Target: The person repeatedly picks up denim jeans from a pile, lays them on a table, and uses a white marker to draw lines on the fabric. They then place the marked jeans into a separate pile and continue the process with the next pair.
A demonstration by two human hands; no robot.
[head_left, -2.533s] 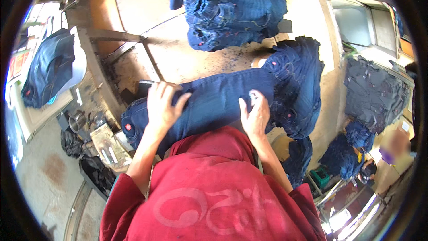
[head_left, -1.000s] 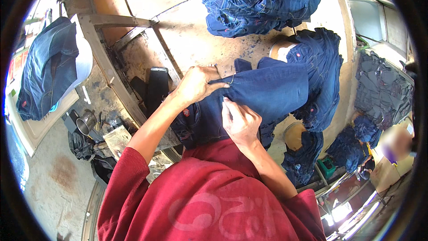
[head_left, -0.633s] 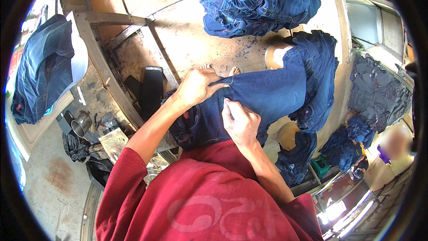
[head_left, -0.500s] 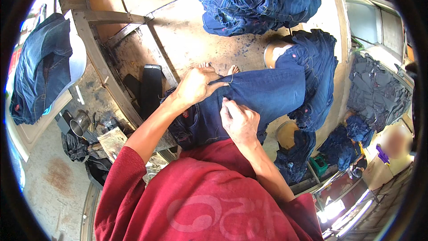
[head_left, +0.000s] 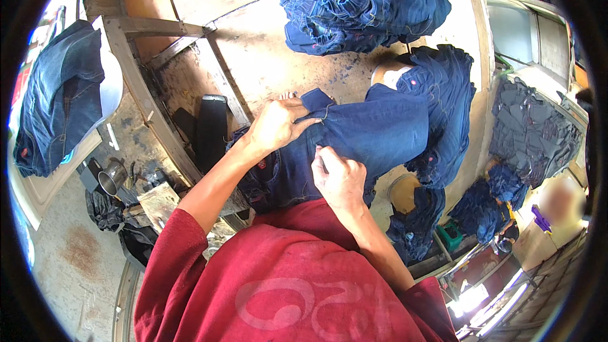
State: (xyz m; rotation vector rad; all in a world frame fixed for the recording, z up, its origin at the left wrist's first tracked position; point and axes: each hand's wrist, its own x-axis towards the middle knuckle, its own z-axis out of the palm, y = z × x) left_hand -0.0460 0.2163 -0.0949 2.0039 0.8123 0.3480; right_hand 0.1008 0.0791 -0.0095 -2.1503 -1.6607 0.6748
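A pair of dark blue jeans (head_left: 386,125) lies stretched across my lap, from my waist out to the right. My left hand (head_left: 273,125) is closed, pinching a fold of the denim near its far edge. A small flap of the cloth stands up just beyond those fingers, and a loose pale thread hangs beside them. Close by on the nearer side, my right hand (head_left: 340,177) is curled shut against the jeans. A small dark thing shows between its fingers, too hidden to name.
A large heap of denim (head_left: 367,9) sits ahead, and another denim pile (head_left: 443,114) stands to the right. Jeans (head_left: 60,101) hang over a white surface at far left. Dark grey garments (head_left: 535,130) lie at far right, near another person. A wooden frame (head_left: 149,98) borders my left.
A flap of denim has risen past my left fingers. My right hand has shifted slightly down and left, and its dark small thing shows more.
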